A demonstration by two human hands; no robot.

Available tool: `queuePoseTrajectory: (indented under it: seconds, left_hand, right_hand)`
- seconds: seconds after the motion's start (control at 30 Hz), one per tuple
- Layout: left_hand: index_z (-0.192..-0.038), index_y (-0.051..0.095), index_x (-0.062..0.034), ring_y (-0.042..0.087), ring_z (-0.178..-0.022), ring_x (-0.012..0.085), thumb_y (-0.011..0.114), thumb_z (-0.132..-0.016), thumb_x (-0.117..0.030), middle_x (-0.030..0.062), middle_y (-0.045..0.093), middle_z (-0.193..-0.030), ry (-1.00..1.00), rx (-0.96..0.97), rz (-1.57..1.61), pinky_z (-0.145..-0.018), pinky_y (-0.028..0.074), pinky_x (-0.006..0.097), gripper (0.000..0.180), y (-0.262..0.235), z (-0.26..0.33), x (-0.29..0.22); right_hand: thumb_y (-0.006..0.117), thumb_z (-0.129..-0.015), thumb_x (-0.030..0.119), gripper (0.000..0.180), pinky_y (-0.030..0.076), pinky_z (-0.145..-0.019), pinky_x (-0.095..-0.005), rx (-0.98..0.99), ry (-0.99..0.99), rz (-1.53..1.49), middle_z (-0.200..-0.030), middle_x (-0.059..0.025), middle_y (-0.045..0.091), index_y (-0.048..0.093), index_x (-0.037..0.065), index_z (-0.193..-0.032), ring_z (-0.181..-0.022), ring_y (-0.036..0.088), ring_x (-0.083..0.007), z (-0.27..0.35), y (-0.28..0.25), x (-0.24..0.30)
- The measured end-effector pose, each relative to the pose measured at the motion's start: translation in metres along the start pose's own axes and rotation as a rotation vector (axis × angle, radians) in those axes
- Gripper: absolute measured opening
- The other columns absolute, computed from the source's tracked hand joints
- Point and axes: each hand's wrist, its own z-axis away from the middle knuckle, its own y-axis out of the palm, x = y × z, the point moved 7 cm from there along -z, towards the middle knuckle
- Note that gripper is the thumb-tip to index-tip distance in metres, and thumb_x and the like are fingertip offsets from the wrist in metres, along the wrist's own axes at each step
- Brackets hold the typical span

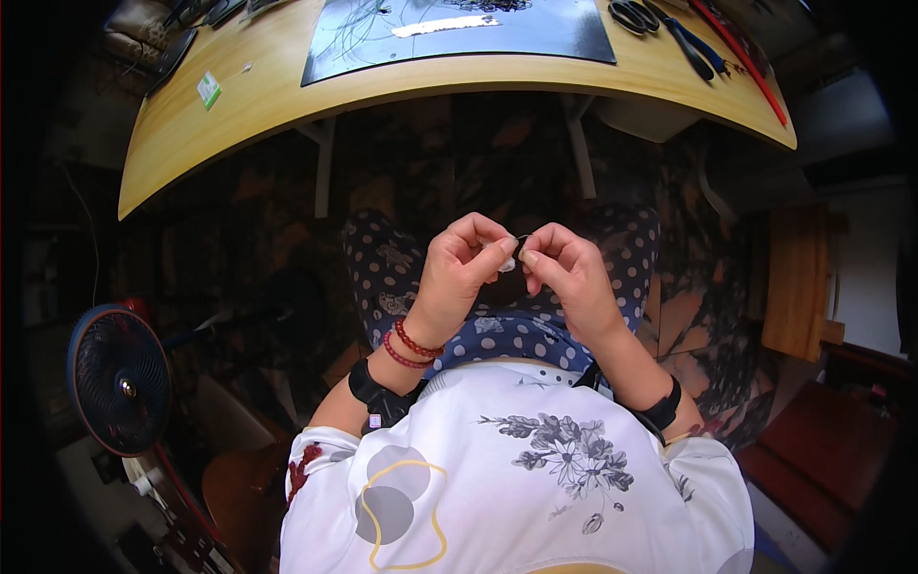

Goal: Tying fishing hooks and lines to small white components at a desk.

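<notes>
My left hand (462, 270) and my right hand (574, 277) are close together above my lap, both closed in a pinch. Between their fingertips runs a short, thin dark strand (521, 238); whether it is wire or cord I cannot tell. A small whitish, translucent bit (508, 266) shows just under the left fingertips, too small to name. The finger pads hide most of what is held. Two strings of red beads (411, 351) circle my left wrist.
Ahead stands a wooden table (258, 107) with a dark mat (459, 48) bearing loose dark strands and a white strip (445, 26). Scissors (633, 16), blue-handled pliers (690, 48) and a long red stick (755, 77) lie right. A fan (120, 381) stands left.
</notes>
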Motion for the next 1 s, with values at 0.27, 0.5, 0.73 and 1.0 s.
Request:
queuePoseTrajectory:
  seconds: [0.27,0.5,0.73,1.0]
  left_hand:
    - [-0.086,0.065,-0.0030,0.048,-0.060,0.0008,0.071,-0.090,-0.007,-0.0052,0.058,-0.069,0.294,-0.114,-0.572,-0.054,0.036,0.020,0.008,-0.001,0.005,-0.018]
    - [-0.092,0.065,-0.0076,0.050,-0.064,0.0024,0.067,-0.095,-0.015,-0.0052,0.059,-0.075,-0.058,-0.096,-0.136,-0.058,0.039,0.020,0.008,-0.016,0.008,0.002]
    - [-0.094,0.063,-0.0110,0.047,-0.066,0.0020,0.064,-0.097,-0.018,-0.0067,0.055,-0.077,-0.163,-0.057,0.118,-0.062,0.040,0.019,0.008,-0.007,0.009,0.002]
    - [-0.095,0.064,-0.0088,0.045,-0.062,0.0010,0.062,-0.098,-0.019,-0.0065,0.052,-0.074,-0.199,-0.119,0.237,-0.060,0.038,0.019,0.010,-0.015,0.010,0.005]
  right_hand:
    - [0.067,-0.096,0.010,0.008,0.047,-0.062,-0.0198,0.027,0.057,-0.057,-0.082,0.0004,0.063,0.065,0.003,-0.096,-0.067,0.057,-0.0050,-0.007,-0.004,0.008]
    - [0.074,-0.087,0.012,0.013,0.052,-0.070,-0.0372,-0.423,-0.841,1.052,-0.087,-0.0103,0.064,0.065,0.004,-0.092,-0.081,0.065,-0.0271,-0.044,-0.052,0.188]
    - [0.071,-0.092,0.036,0.035,0.052,-0.087,-0.0438,-0.683,-0.585,1.977,-0.101,-0.0142,0.066,0.063,0.003,-0.100,-0.101,0.065,-0.0318,-0.144,-0.136,0.226]
    - [0.067,-0.100,0.029,0.036,0.053,-0.062,-0.0324,-0.504,-0.679,0.560,-0.079,-0.0072,0.067,0.063,0.001,-0.076,-0.068,0.062,-0.0160,-0.118,-0.134,0.218]
